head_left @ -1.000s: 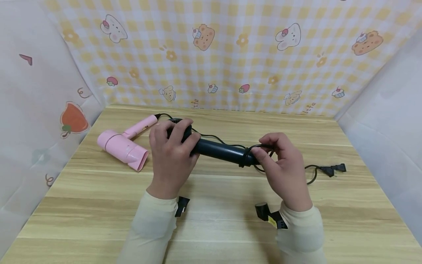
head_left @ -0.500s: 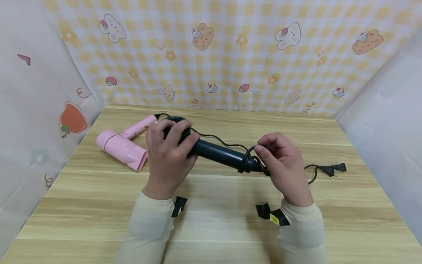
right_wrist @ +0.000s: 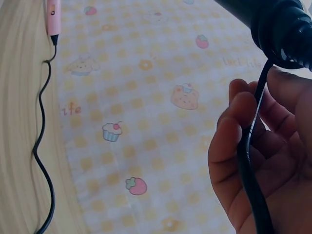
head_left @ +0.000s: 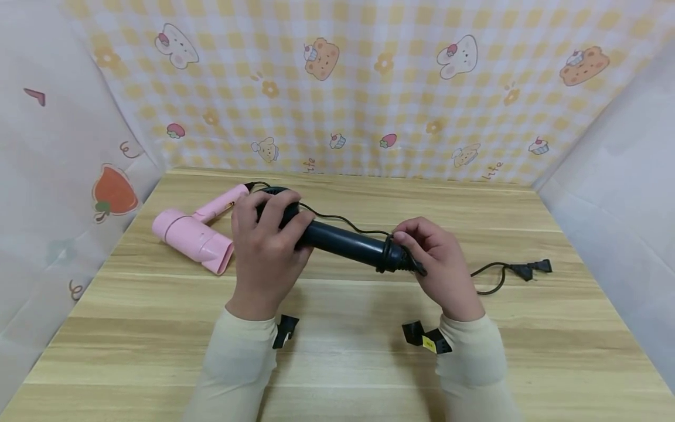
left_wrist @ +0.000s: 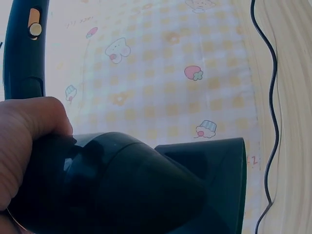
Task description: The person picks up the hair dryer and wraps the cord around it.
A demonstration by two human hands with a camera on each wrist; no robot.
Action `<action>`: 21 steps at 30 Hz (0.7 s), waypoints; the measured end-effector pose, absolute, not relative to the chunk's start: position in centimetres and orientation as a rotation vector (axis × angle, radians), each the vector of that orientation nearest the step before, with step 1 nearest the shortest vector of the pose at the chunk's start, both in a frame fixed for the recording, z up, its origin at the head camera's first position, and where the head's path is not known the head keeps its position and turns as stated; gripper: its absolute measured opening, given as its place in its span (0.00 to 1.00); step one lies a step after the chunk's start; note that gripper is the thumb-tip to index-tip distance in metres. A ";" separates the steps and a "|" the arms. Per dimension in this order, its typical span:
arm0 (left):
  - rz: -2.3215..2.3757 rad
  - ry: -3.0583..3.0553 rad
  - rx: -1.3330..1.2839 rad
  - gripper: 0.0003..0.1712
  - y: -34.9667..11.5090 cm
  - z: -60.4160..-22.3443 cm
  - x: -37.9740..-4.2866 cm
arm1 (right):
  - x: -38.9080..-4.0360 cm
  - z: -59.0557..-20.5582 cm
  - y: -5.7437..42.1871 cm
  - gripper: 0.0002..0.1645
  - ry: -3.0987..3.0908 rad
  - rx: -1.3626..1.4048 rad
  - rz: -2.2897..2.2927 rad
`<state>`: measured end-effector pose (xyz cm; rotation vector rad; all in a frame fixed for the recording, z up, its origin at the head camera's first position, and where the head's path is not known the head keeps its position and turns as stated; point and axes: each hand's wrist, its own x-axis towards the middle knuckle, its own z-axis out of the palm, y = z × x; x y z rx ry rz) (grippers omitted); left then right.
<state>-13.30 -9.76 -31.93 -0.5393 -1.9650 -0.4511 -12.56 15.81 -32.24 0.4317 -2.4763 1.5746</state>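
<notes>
In the head view, my left hand (head_left: 266, 252) grips a dark hair dryer (head_left: 345, 241) round its body, and the handle slants down to the right. The left wrist view shows its wide nozzle (left_wrist: 219, 175) and a slide switch (left_wrist: 35, 30) on the handle. My right hand (head_left: 440, 266) is at the handle's lower end, where black cord loops (head_left: 389, 256) circle it. Close up in the right wrist view, the cord (right_wrist: 249, 161) runs down across the right hand's curled fingers from the handle end. The hand hides part of this cord.
A pink hair dryer (head_left: 192, 237) lies on the wooden table (head_left: 337, 357) at the left. Its thin black cord (head_left: 345, 221) trails right behind the dark dryer. Black plugs (head_left: 529, 269) lie at the right. A checked cloth (head_left: 358, 105) hangs at the back.
My right hand has shifted left, bringing the cord in against the handle end; the loose loop there now lies closer round it. The left hand keeps its grip, and the dryer tilted slightly earlier.
</notes>
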 end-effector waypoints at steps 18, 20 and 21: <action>-0.553 -1.969 -0.308 0.08 -9.8 -32.6 -13.5 | -12.1 -32.4 13.2 0.13 -2.680 0.456 1.389; -0.543 -1.958 -0.279 0.08 -9.9 -32.7 -13.6 | -12.0 -32.4 13.0 0.11 -2.689 0.511 1.342; -0.541 -1.954 -0.266 0.09 -9.9 -32.8 -13.6 | -11.9 -32.3 12.9 0.10 -2.695 0.538 1.317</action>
